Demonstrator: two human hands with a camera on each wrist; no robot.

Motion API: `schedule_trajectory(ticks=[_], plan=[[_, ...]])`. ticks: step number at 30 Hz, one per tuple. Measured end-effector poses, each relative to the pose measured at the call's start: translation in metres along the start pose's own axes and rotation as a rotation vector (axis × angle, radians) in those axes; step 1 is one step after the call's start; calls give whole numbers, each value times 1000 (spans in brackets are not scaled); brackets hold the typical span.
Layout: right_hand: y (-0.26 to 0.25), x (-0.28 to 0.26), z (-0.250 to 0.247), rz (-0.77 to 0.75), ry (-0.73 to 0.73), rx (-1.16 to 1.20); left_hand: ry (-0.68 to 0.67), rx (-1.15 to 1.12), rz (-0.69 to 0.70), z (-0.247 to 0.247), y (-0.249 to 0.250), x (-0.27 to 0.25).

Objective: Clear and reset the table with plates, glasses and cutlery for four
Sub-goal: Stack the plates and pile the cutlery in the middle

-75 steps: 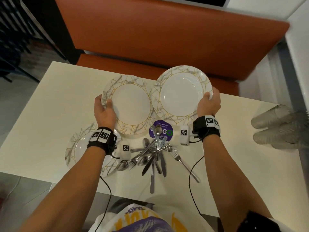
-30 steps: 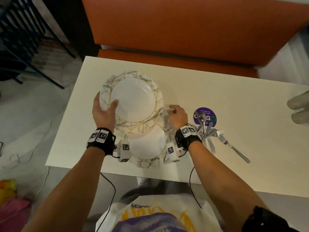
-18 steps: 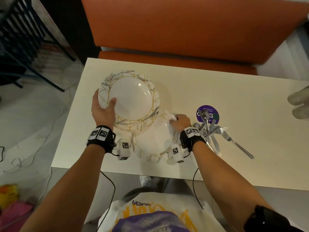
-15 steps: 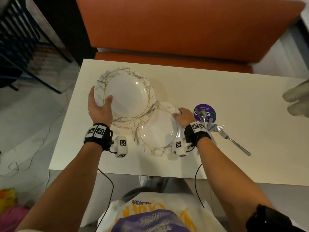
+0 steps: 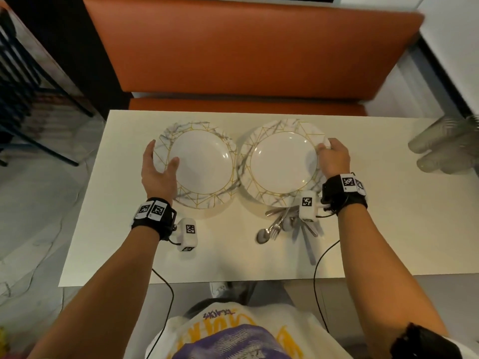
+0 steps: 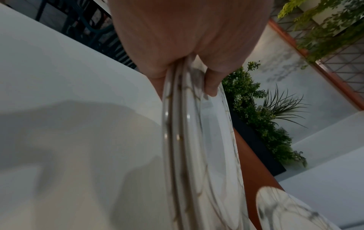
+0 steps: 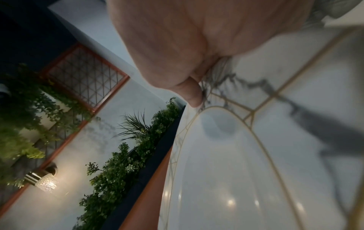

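Two marble-patterned, gold-lined plates sit side by side over the white table (image 5: 124, 229). My left hand (image 5: 159, 172) grips the left rim of the left plate (image 5: 202, 167), thumb on top. The left wrist view shows it is a stack of plates (image 6: 183, 140), with my thumb (image 6: 211, 80) across the rims. My right hand (image 5: 333, 158) pinches the right rim of the right plate (image 5: 283, 164), thumb (image 7: 192, 93) on the rim of the plate (image 7: 246, 163). A heap of spoons, forks and knives (image 5: 285, 225) lies just under that plate's near edge.
Clear plastic cups (image 5: 445, 149) lie on their sides at the table's right edge. An orange bench seat (image 5: 246, 47) runs along the far side. Dark chair frames (image 5: 26, 73) stand off the left end. Cables hang from my wrists over the near edge.
My right hand lifted the plate from the near left of the table and carried it right, over the cutlery. The left hand kept hold of its stack.
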State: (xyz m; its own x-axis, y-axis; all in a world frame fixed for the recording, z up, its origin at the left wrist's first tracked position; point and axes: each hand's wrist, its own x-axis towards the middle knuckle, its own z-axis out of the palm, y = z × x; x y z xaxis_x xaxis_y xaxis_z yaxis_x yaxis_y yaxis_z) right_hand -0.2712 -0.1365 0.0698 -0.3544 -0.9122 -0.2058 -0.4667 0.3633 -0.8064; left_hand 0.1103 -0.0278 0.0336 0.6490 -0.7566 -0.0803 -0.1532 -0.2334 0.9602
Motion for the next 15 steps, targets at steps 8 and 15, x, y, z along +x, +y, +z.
schedule_trajectory(ticks=[8, 15], plan=[[16, -29, 52, 89, -156, 170, -108, -73, -69, 23, -4, -28], [18, -57, 81, 16, -226, 11, -137, -228, -228, 35, 2, -41]])
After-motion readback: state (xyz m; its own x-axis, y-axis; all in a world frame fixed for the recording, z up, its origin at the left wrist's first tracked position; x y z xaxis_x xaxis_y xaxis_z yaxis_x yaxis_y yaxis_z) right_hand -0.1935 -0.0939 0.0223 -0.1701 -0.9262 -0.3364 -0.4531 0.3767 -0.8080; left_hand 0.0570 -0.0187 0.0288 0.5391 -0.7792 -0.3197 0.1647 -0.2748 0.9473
